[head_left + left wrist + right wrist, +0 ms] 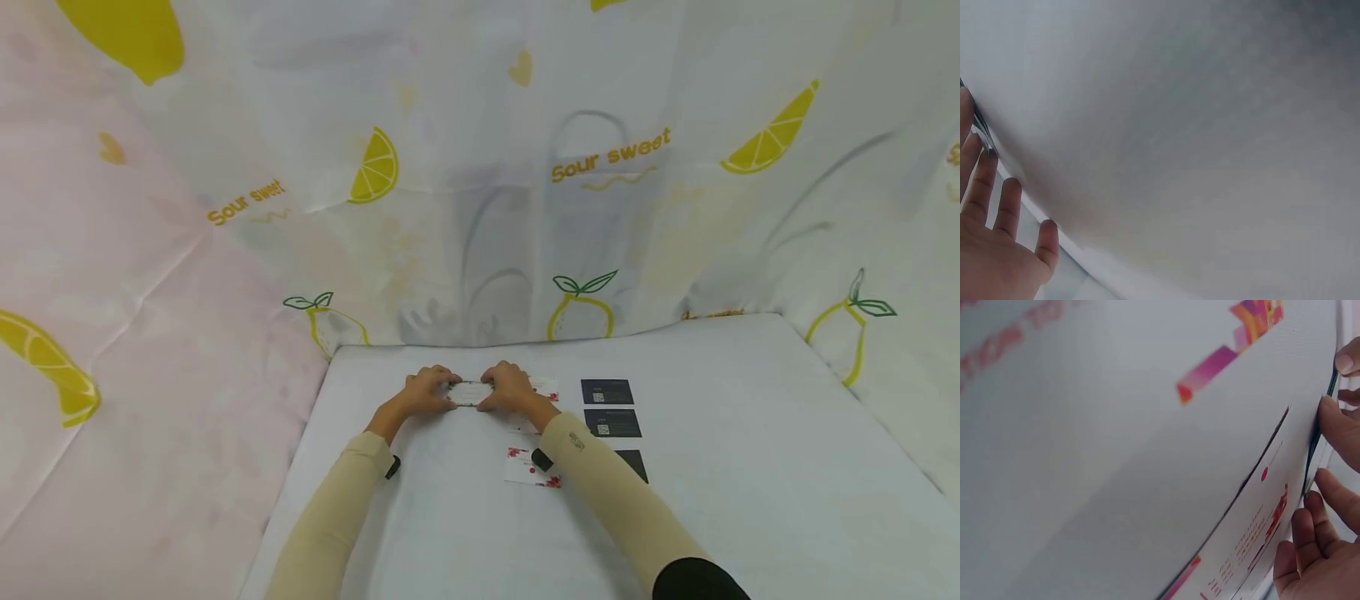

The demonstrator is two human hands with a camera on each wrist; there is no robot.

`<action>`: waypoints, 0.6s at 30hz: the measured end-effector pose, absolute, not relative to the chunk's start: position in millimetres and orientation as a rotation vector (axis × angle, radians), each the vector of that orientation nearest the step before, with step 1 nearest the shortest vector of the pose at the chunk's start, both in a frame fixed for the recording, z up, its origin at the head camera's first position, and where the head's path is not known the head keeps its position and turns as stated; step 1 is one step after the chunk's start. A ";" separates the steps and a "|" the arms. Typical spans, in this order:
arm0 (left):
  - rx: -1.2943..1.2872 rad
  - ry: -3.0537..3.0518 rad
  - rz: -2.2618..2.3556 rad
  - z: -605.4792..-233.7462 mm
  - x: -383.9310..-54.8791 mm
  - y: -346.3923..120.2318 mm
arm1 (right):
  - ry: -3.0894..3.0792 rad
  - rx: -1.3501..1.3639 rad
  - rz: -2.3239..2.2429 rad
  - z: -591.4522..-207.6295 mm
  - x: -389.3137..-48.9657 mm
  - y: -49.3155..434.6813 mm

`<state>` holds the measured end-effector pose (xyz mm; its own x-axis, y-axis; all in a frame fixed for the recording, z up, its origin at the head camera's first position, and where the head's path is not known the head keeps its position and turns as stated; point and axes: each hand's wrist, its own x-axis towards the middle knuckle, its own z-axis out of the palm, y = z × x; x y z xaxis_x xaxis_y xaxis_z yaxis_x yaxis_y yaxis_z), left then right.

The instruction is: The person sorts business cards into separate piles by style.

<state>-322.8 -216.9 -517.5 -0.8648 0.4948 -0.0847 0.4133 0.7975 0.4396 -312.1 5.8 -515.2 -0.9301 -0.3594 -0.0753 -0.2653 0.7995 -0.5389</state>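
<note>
Near the far side of the white table (465,517), a small white card with dark green corner decoration (470,393) lies between my two hands. My left hand (427,392) pinches its left end between thumb and fingers. At the right end, my right hand (512,389) grips it the same way. From the right wrist, the card's edge (1313,440) looks dark and layered, like a thin stack; fingers of both hands meet it there. Only the tip of that edge shows beside my left hand (997,250) in the left wrist view.
White cards with red decoration, including a near one (519,468), lie by my right forearm, partly covered by it. Right of them is a column of black cards: a far one (607,392), a middle one (613,423) and a near one (635,463). A lemon-print curtain (465,208) hangs behind.
</note>
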 end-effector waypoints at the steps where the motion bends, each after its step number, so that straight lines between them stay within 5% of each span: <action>1: 0.707 2.796 0.599 -517.6 -322.6 -216.2 | 2.826 -0.499 -0.782 -516.3 -311.7 5.3; 18: 0.654 2.815 0.521 -518.8 -325.8 -212.4 | 2.860 -0.459 -0.727 -521.3 -312.6 1.8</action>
<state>-325.8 -212.4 -518.8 -0.8809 0.4587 -0.1170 0.3865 0.8396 0.3817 -312.6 1.8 -521.3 -0.9410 -0.3304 -0.0737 -0.2551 0.8353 -0.4871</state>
